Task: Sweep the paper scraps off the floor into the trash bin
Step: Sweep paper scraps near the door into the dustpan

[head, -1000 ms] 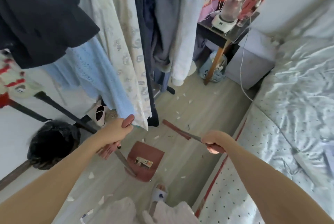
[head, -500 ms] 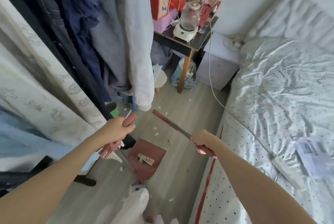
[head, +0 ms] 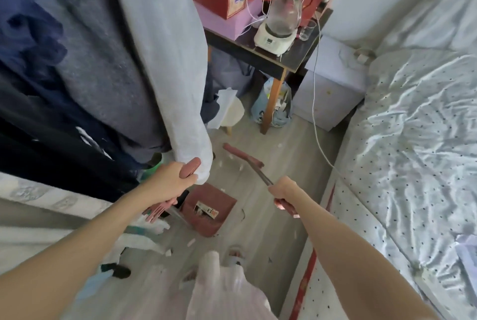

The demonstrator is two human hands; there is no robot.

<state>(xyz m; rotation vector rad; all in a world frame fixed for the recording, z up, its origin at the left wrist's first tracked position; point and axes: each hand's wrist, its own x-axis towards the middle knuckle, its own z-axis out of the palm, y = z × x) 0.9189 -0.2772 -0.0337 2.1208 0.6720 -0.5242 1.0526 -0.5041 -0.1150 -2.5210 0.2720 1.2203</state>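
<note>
The left hand is closed around the pink handle of a dustpan, which sits on the wooden floor with a small printed packet inside. The right hand grips the broom by its thin shaft, and the pink broom head lies on the floor ahead of the dustpan. White paper scraps lie scattered near the broom head. A bed stands to the right.
</note>
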